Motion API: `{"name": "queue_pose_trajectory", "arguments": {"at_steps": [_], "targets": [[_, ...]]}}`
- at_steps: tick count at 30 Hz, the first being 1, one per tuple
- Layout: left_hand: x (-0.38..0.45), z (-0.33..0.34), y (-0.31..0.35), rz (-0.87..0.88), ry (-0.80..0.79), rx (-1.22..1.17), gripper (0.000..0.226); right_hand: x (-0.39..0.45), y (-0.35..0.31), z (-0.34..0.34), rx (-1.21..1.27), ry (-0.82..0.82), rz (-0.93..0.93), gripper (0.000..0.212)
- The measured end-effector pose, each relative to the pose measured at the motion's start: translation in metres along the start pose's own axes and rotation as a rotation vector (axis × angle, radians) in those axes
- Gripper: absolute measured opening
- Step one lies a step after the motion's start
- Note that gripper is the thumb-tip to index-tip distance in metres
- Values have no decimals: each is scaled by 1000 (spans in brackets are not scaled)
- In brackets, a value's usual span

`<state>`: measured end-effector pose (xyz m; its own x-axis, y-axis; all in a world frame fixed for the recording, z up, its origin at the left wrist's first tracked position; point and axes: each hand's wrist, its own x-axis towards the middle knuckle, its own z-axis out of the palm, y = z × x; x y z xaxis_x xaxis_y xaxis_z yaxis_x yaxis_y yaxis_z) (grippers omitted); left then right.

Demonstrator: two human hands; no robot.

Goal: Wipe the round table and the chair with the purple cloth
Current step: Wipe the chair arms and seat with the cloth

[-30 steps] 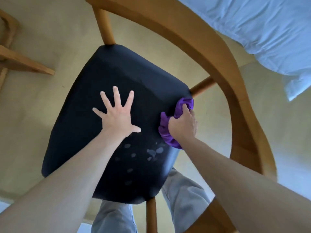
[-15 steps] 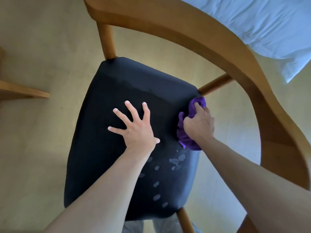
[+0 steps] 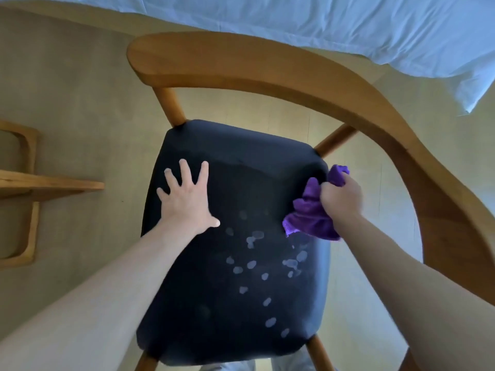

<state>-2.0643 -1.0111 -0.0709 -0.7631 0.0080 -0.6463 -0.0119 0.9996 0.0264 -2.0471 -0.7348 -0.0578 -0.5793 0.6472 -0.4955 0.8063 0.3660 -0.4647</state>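
I'm pressing my left hand (image 3: 187, 202), fingers spread, flat on the chair (image 3: 241, 183) seat, while my right hand (image 3: 341, 198) is gripping the bunched purple cloth (image 3: 308, 218) at the seat's right edge. The curved backrest (image 3: 267, 65) is arching beyond both hands, bed sheet (image 3: 321, 22) behind it.

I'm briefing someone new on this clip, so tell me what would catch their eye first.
The bunched purple cloth, gripped by the right hand at the right edge of the black padded chair seat, stands out most. Pale smudges dot the seat's near half. The left hand rests spread flat on the seat's left side, under the curved wooden backrest.
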Motion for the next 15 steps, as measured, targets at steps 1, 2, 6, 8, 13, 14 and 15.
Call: {"name": "queue_pose_trajectory", "arguments": {"at_steps": [1, 2, 6, 8, 13, 14, 15], "targets": [[1, 3, -1, 1, -6, 14, 139, -2, -11, 16, -34, -10, 35, 19], [1, 7, -1, 7, -3, 21, 140, -8, -19, 33, -127, -1, 47, 31], [6, 11, -4, 39, 29, 58, 142, -68, -31, 85, -442, -14, -275, 57], [5, 10, -5, 48, 32, 48, 141, -94, -16, 84, -563, -181, -532, 62], [4, 7, -3, 42, 7, 51, 140, -67, 9, 41, -275, -127, -543, 64], [4, 7, -4, 45, 7, 55, 141, -50, 9, 33, -165, -21, -395, 61], [5, 8, -5, 50, 10, 59, 141, -32, 6, 25, -81, 64, -231, 54]]}}
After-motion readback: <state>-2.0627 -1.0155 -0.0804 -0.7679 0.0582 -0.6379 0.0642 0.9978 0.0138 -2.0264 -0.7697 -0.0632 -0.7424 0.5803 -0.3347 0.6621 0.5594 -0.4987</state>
